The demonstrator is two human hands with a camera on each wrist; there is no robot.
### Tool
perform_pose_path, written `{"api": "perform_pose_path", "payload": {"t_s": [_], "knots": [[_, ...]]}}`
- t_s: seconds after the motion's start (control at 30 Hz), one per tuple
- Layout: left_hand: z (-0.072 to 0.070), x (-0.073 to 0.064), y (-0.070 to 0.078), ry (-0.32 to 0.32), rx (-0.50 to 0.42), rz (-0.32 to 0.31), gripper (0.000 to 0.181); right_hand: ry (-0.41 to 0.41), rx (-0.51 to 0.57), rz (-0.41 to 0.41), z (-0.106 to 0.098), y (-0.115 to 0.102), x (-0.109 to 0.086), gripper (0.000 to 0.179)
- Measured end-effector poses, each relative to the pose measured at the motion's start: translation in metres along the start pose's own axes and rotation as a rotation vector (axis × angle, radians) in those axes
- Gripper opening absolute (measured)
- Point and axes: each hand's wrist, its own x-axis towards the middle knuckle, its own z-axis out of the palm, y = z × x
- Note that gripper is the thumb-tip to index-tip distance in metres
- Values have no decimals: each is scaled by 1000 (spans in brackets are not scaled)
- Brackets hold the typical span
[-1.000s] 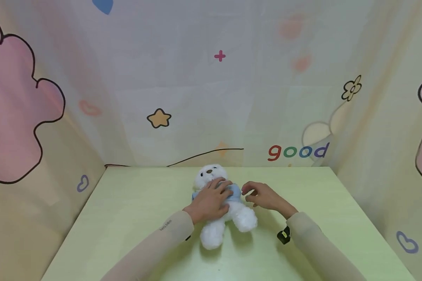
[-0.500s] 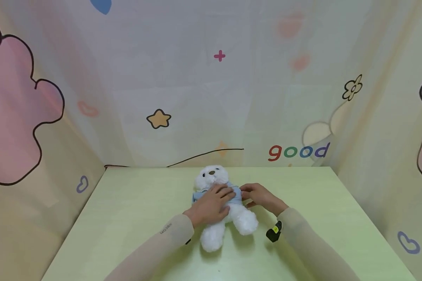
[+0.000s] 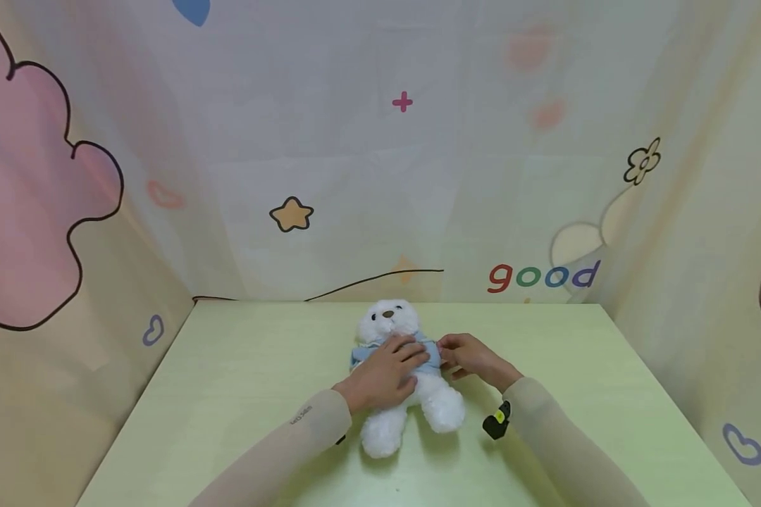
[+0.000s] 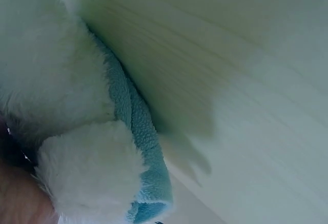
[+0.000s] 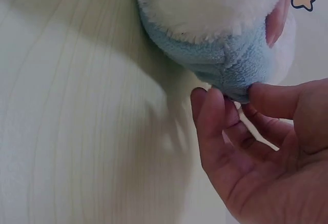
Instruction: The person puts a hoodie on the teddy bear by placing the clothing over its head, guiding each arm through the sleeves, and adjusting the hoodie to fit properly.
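A white plush toy [image 3: 444, 410] in a blue shirt [image 3: 432, 352] lies on its back in the head view, its head toward the back wall. Across its chest and belly rests my left hand [image 3: 383, 373], fingers spread over the shirt. On the toy's other side, my right hand [image 3: 475, 358] pinches the shirt's edge between thumb and fingertips. The right wrist view shows that thumb [image 5: 274, 100] against the blue cloth [image 5: 241, 65]. White fur [image 4: 92, 167] and a blue sleeve [image 4: 148, 147] fill the left side of the left wrist view, where only a bit of the left hand shows.
The pale wooden table [image 3: 247, 366] meets a printed cloth backdrop [image 3: 355, 162] at its back edge and both sides. Below the right sleeve [image 3: 558, 429] hangs a black device [image 3: 497, 420], close over the table.
My right hand has moved left to the toy's side and taken hold of the shirt's edge. The left hand stays on the chest. The toy's head has shifted slightly right.
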Motion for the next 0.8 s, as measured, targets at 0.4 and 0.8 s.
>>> {"api": "perform_pose_path", "payload": {"t_s": [0.4,0.8], "knots": [[1,-2,-1,36,-15,11,47,-26,-83,-80,-20,1,-18,19],[-1,-2,7,30,-30,44,45,-49,15,70,-11,4,-9,33]]}}
